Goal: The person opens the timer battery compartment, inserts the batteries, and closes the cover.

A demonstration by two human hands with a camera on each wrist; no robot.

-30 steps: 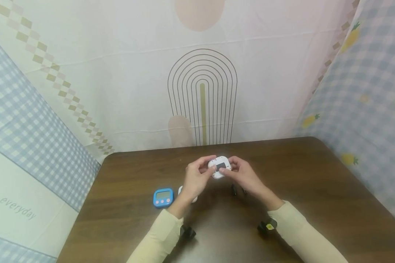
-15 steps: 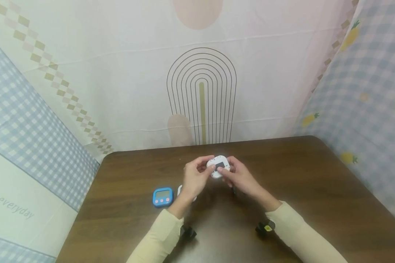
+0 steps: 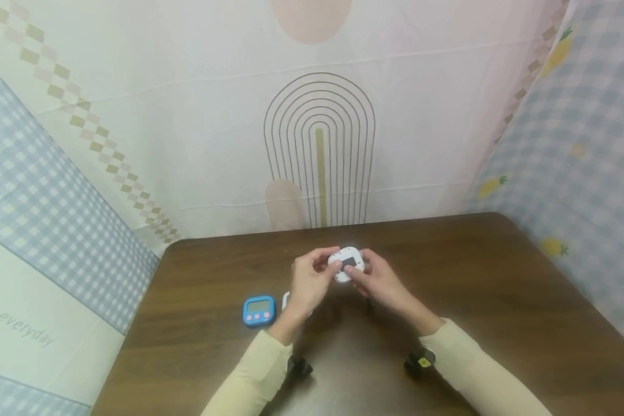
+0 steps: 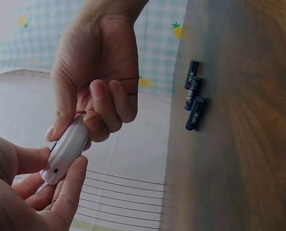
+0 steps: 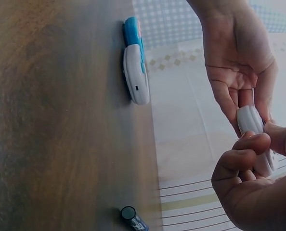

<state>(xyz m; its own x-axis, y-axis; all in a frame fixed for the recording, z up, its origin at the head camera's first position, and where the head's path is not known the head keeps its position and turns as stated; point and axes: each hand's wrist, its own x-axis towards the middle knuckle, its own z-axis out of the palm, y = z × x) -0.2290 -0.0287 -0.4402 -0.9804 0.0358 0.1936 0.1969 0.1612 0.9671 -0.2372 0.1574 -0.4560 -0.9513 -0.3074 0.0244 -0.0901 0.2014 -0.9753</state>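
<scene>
Both hands hold a white timer [image 3: 355, 253] up over the table, its back with a dark rectangle turned to the head camera. My left hand [image 3: 308, 283] grips one side, thumb on the back and fingers beneath, as the left wrist view shows. From the other side my right hand [image 3: 387, 282] pinches it, thumb by the dark rectangle, the remaining fingers curled. A small dark slot marks the timer's edge [image 4: 68, 149] in the left wrist view. Lying below the hands are three dark batteries [image 4: 195, 113], mostly hidden behind my right hand in the head view.
A blue timer [image 3: 258, 312] with pink buttons lies face up on the brown table [image 3: 187, 346]. Beside it is another white timer [image 5: 135, 73], partly covered by my left wrist in the head view. Patterned cloth [image 3: 213, 133] hangs behind the table and along its sides.
My right hand has shifted slightly left, hiding more of the batteries in the head view. Both hands keep hold of the white timer, which has hardly moved.
</scene>
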